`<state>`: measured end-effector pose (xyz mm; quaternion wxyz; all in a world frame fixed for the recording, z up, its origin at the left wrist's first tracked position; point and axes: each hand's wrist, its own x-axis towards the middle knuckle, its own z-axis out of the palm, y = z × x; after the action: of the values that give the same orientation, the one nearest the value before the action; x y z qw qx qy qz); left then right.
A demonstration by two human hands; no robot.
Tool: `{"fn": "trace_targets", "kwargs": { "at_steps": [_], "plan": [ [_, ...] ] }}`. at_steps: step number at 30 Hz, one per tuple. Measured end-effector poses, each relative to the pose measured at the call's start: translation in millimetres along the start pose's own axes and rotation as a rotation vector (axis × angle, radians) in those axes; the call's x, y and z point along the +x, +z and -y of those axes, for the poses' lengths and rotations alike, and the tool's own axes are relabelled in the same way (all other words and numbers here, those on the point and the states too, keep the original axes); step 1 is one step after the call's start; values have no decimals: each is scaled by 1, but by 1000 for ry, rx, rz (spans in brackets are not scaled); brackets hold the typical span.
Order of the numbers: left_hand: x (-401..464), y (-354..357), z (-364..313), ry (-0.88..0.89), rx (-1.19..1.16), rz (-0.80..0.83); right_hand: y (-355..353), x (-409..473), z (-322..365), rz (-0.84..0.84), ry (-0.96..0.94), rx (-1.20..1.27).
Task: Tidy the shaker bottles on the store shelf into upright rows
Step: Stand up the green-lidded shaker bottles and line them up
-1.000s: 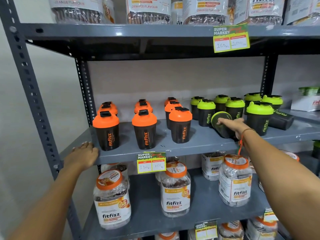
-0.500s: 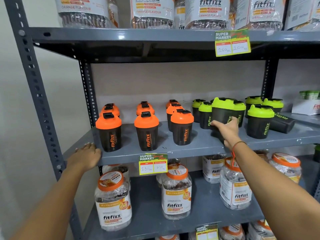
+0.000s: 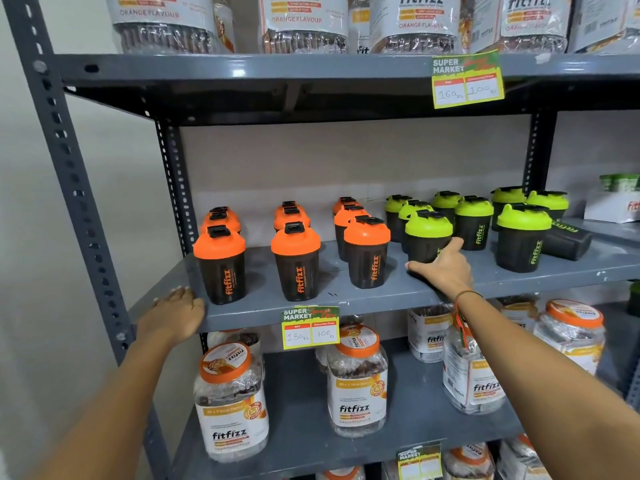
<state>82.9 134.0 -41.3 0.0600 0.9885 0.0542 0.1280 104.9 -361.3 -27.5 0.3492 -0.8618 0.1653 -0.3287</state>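
Black shaker bottles stand on the grey middle shelf (image 3: 398, 296). Orange-lidded ones (image 3: 295, 259) form three upright rows on the left. Green-lidded ones (image 3: 473, 221) stand upright on the right. One black shaker (image 3: 568, 239) lies on its side at the far right, behind a green-lidded bottle (image 3: 523, 242). My right hand (image 3: 441, 266) wraps around the base of the front green-lidded shaker (image 3: 428, 233), which stands upright on the shelf. My left hand (image 3: 173, 315) rests flat on the shelf's front left corner, holding nothing.
Large clear jars with orange lids (image 3: 356, 379) fill the shelf below. Bagged jars (image 3: 304, 22) sit on the top shelf. Yellow price tags (image 3: 310, 327) hang from the shelf edges. A perforated steel upright (image 3: 69, 188) runs down the left. A white box (image 3: 613, 206) sits at far right.
My right hand picked up the green-lidded shaker that lay on its side, turned it upright and set it down at the front of a green row. The left hand stayed put.
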Motion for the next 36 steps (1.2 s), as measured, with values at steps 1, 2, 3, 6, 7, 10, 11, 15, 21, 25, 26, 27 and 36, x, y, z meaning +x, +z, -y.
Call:
{"fn": "trace_targets", "kwargs": {
  "at_steps": [1,2,3,6,7,10,11,15,21,25,26,27,36],
  "plan": [
    [0,0,0,0,-1,-2,0,-1,-1,5,-7,-10],
    [0,1,0,-1,-1,-5,-1,-2,-1,12,-13,-15],
    [-1,1,0,-2,-3,-7,-2,-2,-2,24,-14,-13],
    [-1,1,-1,-17,-26,-24,-6,-3,-3,69,1,35],
    [-2,0,-2,-29,-45,-32,-8,-3,-4,79,0,47],
    [-10,1,-8,-107,-210,-117,-13,-4,-7,95,-18,64],
    [-14,2,-10,-152,-298,-191,-15,-5,-7,97,-26,77],
    [-33,-16,-38,-336,-808,-727,-24,-10,-9,-31,-90,131],
    [-52,-73,-142,163,-1273,-1230,-42,-3,-11,-372,-257,221],
    [-78,-77,-248,596,-1136,-1123,-70,14,-20,-407,-459,148],
    [-84,-72,-274,670,-1102,-1052,-78,19,-24,-428,-531,116],
    [-90,-66,-301,723,-1064,-980,-88,25,-27,-455,-602,89],
    [-93,22,-492,715,-517,-326,-177,113,-95,-676,-592,219]
  ]
}}
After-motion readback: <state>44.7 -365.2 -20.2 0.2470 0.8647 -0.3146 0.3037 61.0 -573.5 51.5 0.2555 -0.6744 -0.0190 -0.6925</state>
